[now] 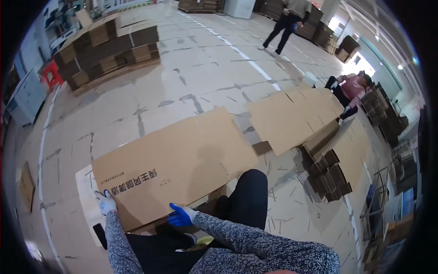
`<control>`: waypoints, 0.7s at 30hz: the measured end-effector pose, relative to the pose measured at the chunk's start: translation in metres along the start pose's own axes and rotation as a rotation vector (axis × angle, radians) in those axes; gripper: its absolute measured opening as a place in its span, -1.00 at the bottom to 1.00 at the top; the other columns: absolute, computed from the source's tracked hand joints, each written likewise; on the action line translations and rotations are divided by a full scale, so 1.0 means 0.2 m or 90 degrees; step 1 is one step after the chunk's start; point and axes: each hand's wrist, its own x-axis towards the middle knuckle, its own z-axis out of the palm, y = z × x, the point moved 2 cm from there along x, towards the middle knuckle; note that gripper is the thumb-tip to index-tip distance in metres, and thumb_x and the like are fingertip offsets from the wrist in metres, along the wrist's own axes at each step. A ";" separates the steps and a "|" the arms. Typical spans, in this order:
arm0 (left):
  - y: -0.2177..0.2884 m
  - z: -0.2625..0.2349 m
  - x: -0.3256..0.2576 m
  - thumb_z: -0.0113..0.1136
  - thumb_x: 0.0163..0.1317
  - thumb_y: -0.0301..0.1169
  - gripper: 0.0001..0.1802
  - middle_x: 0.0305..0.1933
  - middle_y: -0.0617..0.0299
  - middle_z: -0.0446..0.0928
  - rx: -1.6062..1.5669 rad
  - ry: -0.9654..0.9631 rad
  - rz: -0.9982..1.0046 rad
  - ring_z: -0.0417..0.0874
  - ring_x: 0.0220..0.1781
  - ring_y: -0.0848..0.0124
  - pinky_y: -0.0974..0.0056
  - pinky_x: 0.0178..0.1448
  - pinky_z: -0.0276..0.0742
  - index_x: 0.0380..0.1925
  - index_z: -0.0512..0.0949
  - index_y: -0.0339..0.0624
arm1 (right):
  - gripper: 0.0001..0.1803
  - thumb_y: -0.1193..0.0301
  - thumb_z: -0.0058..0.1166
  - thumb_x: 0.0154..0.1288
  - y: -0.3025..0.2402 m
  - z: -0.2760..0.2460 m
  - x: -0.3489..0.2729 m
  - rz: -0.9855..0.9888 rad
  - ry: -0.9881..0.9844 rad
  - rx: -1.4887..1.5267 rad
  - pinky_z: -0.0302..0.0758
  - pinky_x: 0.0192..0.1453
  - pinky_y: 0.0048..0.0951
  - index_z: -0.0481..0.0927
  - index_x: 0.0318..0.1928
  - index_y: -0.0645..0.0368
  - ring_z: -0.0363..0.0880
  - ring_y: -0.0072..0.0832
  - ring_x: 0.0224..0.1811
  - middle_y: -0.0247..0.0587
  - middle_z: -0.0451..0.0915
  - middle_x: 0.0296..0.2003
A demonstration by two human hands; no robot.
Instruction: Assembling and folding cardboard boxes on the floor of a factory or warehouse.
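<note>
A large flat brown cardboard sheet [182,150] with dark printing lies before me, reaching from my knees away to the right. At its near left corner, my left hand [107,203], in a white and blue glove, grips the edge. My right hand [180,215], gloved the same way, is closed on the near long edge, its blue fingers over the top and its thumb side hidden. Under the sheet's left end shows a pale board [85,189], with a small black object [99,236] beside my left forearm.
Another cardboard sheet [296,116] lies to the right, where a crouching person [351,89] reaches to its far end. Folded cardboard [329,176] is stacked nearby. Bundled cardboard [114,50] stands at the back left. Someone else [287,25] stands farther off. Scraps litter the tiled floor [182,84].
</note>
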 end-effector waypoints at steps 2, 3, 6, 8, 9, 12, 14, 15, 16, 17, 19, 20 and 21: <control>0.20 0.01 -0.17 0.03 0.34 0.10 -0.20 0.49 -0.07 0.20 0.282 0.192 0.170 0.23 0.48 -0.09 -0.24 0.35 0.26 0.47 0.14 -0.01 | 0.06 -0.37 0.09 0.17 0.02 -0.08 0.08 -0.008 -0.035 -0.010 0.39 0.31 -0.11 0.23 0.40 0.21 0.47 -0.15 0.22 -0.01 0.45 0.25; 0.27 0.04 -0.25 0.03 0.34 0.10 -0.20 0.49 -0.07 0.20 0.282 0.193 0.176 0.23 0.48 -0.09 -0.24 0.35 0.26 0.47 0.14 -0.01 | 0.08 -0.39 0.07 0.16 0.01 -0.07 0.10 -0.004 -0.056 -0.018 0.38 0.31 -0.12 0.21 0.41 0.20 0.46 -0.16 0.22 -0.02 0.45 0.26; 0.42 0.17 -0.49 0.11 0.31 0.00 -0.21 0.55 -0.06 0.04 0.264 0.053 0.368 -0.01 0.56 -0.16 -0.40 0.47 -0.07 0.47 0.16 0.00 | 0.00 -0.37 0.04 0.20 0.00 0.03 0.06 0.025 -0.014 -0.015 0.40 0.29 -0.12 0.29 0.38 0.16 0.47 -0.18 0.22 -0.04 0.44 0.27; 0.50 0.25 -0.66 0.11 0.29 0.06 -0.16 0.56 -0.03 0.03 0.296 -0.018 0.422 -0.04 0.58 -0.13 -0.35 0.52 -0.17 0.49 0.11 0.05 | -0.04 -0.36 0.03 0.22 -0.03 -0.02 0.03 0.035 0.019 -0.012 0.41 0.28 -0.12 0.32 0.37 0.14 0.48 -0.20 0.22 -0.05 0.44 0.27; 0.54 0.28 -0.72 0.11 0.27 0.09 -0.13 0.57 -0.02 0.02 0.308 -0.054 0.455 -0.05 0.58 -0.11 -0.33 0.54 -0.23 0.51 0.08 0.08 | -0.12 -0.30 0.04 0.27 -0.06 -0.10 0.02 -0.015 0.017 -0.257 0.43 0.26 -0.16 0.37 0.33 0.13 0.50 -0.23 0.19 -0.05 0.47 0.24; 0.55 0.33 -0.73 0.11 0.26 0.11 -0.12 0.58 -0.01 0.00 0.280 -0.073 0.460 -0.09 0.59 -0.11 -0.35 0.55 -0.33 0.51 0.08 0.09 | -0.40 -0.06 0.06 0.39 -0.19 -0.28 -0.10 -0.223 -0.005 -0.785 0.50 0.17 -0.31 0.53 0.20 0.12 0.59 -0.32 0.07 -0.07 0.59 0.08; 0.42 0.25 -0.66 0.11 0.25 0.12 -0.11 0.58 0.00 -0.01 0.274 -0.056 0.411 -0.12 0.60 -0.10 -0.35 0.55 -0.38 0.51 0.08 0.09 | -0.60 0.17 0.11 0.42 -0.45 0.03 -0.66 -0.219 0.038 -0.493 0.56 0.01 -0.43 0.59 0.12 0.13 0.65 -0.37 -0.11 -0.16 0.69 -0.17; 0.46 0.27 -0.69 0.12 0.25 0.12 -0.12 0.58 0.00 -0.01 0.272 -0.069 0.418 -0.12 0.60 -0.11 -0.36 0.55 -0.37 0.51 0.09 0.09 | -0.59 0.16 0.13 0.40 -0.63 -0.15 -0.77 -0.448 0.187 -0.667 0.59 -0.12 -0.37 0.58 0.11 0.14 0.67 -0.45 -0.18 -0.18 0.69 -0.21; 0.51 0.28 -0.71 0.12 0.24 0.12 -0.12 0.58 0.00 -0.02 0.271 -0.080 0.423 -0.11 0.60 -0.11 -0.37 0.54 -0.35 0.50 0.10 0.09 | -0.53 0.12 0.16 0.37 -0.80 -0.32 -0.94 -0.604 0.340 -0.747 0.59 -0.15 -0.38 0.55 0.13 0.15 0.68 -0.47 -0.20 -0.16 0.69 -0.25; 0.48 0.27 -0.72 0.13 0.24 0.12 -0.12 0.58 -0.01 -0.02 0.282 -0.091 0.411 -0.11 0.60 -0.11 -0.38 0.54 -0.34 0.50 0.11 0.08 | -0.51 0.08 0.20 0.30 -0.89 -0.33 -1.12 -0.612 0.669 -0.795 0.59 -0.11 -0.28 0.58 0.07 0.16 0.70 -0.27 -0.22 -0.09 0.71 -0.29; 0.48 0.29 -0.72 0.13 0.23 0.12 -0.11 0.58 0.00 -0.03 0.264 -0.090 0.419 -0.11 0.60 -0.11 -0.38 0.54 -0.34 0.50 0.11 0.08 | -0.16 -0.11 0.30 0.13 -1.02 -0.51 -1.33 -0.465 0.863 -0.773 0.53 0.11 -0.24 0.46 0.21 0.31 0.63 -0.16 0.04 0.14 0.65 -0.10; 0.49 0.30 -0.72 0.12 0.23 0.13 -0.11 0.58 0.00 -0.03 0.258 -0.089 0.430 -0.12 0.60 -0.10 -0.38 0.54 -0.34 0.50 0.11 0.08 | -0.01 -0.20 0.32 0.05 -1.08 -0.68 -1.35 -0.460 1.019 -0.856 0.50 0.19 -0.20 0.42 0.25 0.37 0.59 -0.10 0.12 0.21 0.62 -0.01; 0.51 0.32 -0.73 0.12 0.23 0.14 -0.11 0.59 0.01 -0.04 0.253 -0.089 0.441 -0.12 0.60 -0.10 -0.38 0.54 -0.33 0.50 0.12 0.09 | -0.01 -0.20 0.32 0.05 -1.14 -0.85 -1.38 -0.463 1.030 -0.857 0.50 0.19 -0.20 0.42 0.25 0.37 0.59 -0.10 0.12 0.21 0.62 -0.01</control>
